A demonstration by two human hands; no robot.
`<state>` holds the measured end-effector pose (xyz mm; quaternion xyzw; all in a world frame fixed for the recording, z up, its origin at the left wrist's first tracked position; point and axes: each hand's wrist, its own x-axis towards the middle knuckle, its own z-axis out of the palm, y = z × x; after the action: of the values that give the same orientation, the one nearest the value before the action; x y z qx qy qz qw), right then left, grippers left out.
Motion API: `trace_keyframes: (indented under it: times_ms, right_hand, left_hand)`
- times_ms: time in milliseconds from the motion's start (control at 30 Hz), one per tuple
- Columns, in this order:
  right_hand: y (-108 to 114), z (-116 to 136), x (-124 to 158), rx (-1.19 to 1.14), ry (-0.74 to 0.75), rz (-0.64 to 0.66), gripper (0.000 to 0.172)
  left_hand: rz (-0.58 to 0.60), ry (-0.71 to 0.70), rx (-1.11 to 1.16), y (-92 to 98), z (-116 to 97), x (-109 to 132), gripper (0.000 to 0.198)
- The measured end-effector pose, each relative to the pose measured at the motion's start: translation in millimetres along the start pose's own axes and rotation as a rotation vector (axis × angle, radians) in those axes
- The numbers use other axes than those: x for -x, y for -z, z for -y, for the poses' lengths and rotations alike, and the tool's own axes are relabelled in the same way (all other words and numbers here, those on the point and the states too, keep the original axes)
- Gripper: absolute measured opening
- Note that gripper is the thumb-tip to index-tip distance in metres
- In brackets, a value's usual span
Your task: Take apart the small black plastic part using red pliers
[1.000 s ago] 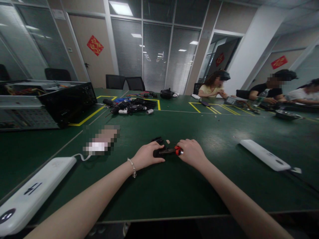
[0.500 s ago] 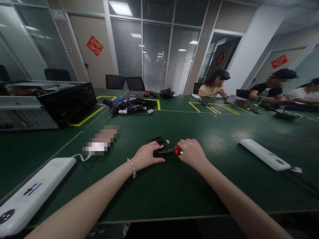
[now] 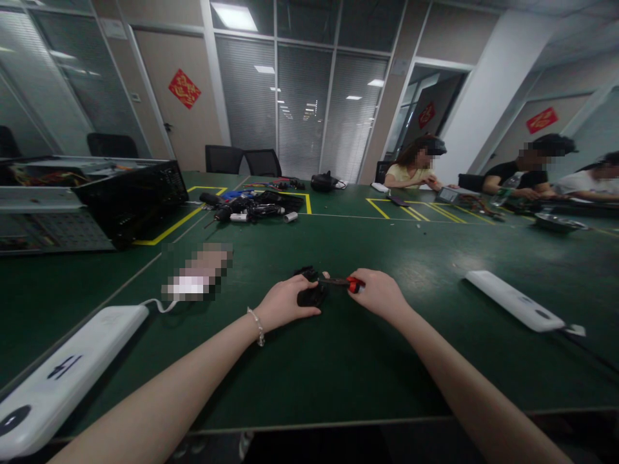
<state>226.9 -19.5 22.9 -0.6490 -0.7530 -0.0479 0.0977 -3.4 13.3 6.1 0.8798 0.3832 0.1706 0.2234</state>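
On the green table (image 3: pixel 290 380), a white power bank (image 3: pixel 97 354) is seen nearest, at the left. Beyond it, a black part (image 3: pixel 312 296) is held against the tabletop between the fingers and thumb of the left hand (image 3: pixel 285 301); a red-handled tool (image 3: pixel 356 285) is gripped in the curled fingers of the right hand (image 3: pixel 380 291). Its metal tip is aimed at the part's far right edge; contact cannot be told. The part is apparently being worked with the tool; next, a steady left hold and careful aiming seem called for. Farther off, a dark heap of items (image 3: pixel 256 205) is seen
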Motion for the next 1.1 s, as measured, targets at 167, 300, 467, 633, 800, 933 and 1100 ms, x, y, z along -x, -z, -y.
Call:
trace_keyframes:
  times_ms: [167, 300, 467, 633, 800, 933, 1100]
  right_hand:
    - [-0.5, -12.9, -2.6, -0.074, -0.091, 0.044, 0.022]
    - [2.5, -15.9, -3.4, 0.015, -0.067, 0.015, 0.02]
    - [7.3, -24.8, -4.5, 0.14, -0.079, 0.001, 0.02]
    - [5.8, -35.9, -4.9, 0.254, -0.094, 0.014, 0.019]
    - [4.0, -35.6, -5.5, 0.278, -0.102, 0.051, 0.019]
    - [2.2, -33.6, -6.0, 0.26, -0.114, 0.083, 0.018]
    - [-0.3, -35.9, -6.9, 0.186, -0.118, 0.022, 0.02]
  left_hand:
    - [0.0, -0.016, -0.011, 0.0, 1.3, 1.2, 0.06]
    - [-0.004, -0.029, -0.004, -0.1, 0.7, 1.9, 0.058]
    - [0.019, -0.009, -0.005, 0.9, -0.2, 2.0, 0.059]
    - [0.025, -0.01, -0.013, 0.9, 1.2, 1.8, 0.059]
    - [0.03, -0.01, -0.015, 1.2, 0.9, 1.7, 0.059]
    - [0.028, -0.016, -0.022, 1.7, 0.3, 2.1, 0.059]
    - [0.028, -0.029, -0.028, 1.6, 1.0, 2.5, 0.059]
